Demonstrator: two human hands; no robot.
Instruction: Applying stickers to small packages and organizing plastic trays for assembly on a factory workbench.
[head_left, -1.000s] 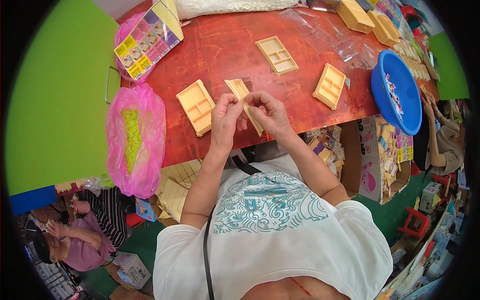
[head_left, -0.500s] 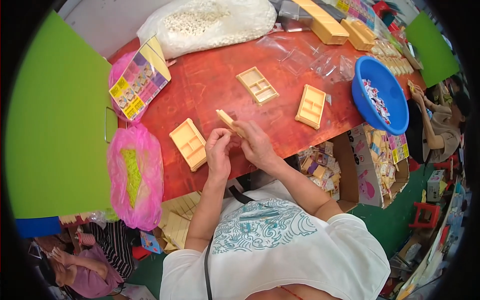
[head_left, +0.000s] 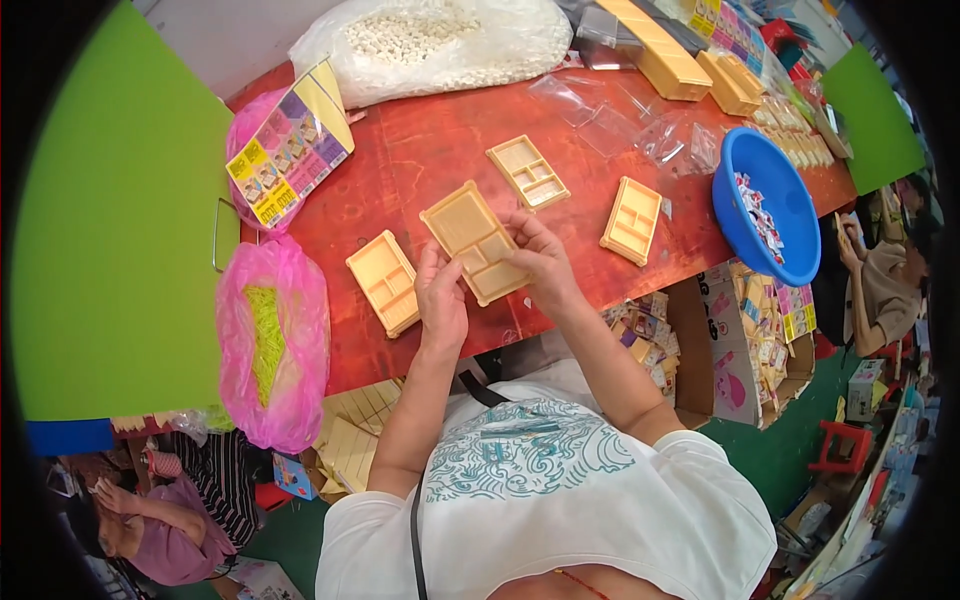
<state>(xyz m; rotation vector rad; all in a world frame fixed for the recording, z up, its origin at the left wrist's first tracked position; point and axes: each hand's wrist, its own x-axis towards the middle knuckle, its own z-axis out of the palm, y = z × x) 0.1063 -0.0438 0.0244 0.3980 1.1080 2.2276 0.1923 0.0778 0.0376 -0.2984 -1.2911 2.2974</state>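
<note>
Between my two hands I hold up a cream-yellow plastic compartment tray [head_left: 463,227], its divided face turned toward me. My left hand [head_left: 441,300] grips its lower left corner; my right hand [head_left: 544,262] grips its right edge, fingers partly behind it. Similar trays lie on the red table [head_left: 400,150]: a thicker-looking compartment tray [head_left: 386,284] just left of my left hand, a flat compartment tray [head_left: 528,172] beyond my right hand, and a third compartment tray [head_left: 631,220] to the right.
A blue basin [head_left: 745,240] of small packets sits at the table's right edge. Far back lies a clear bag of white pieces [head_left: 410,40]. On the left hang a pink bag [head_left: 300,330] with yellow-green sticks and a printed card [head_left: 290,145]. Cartons [head_left: 715,340] of packaged items stand below; people work at both sides.
The tray in my hands has turned from edge-on to face-up, showing its compartments. My hands have moved apart to its two sides. The whole view has shifted slightly.
</note>
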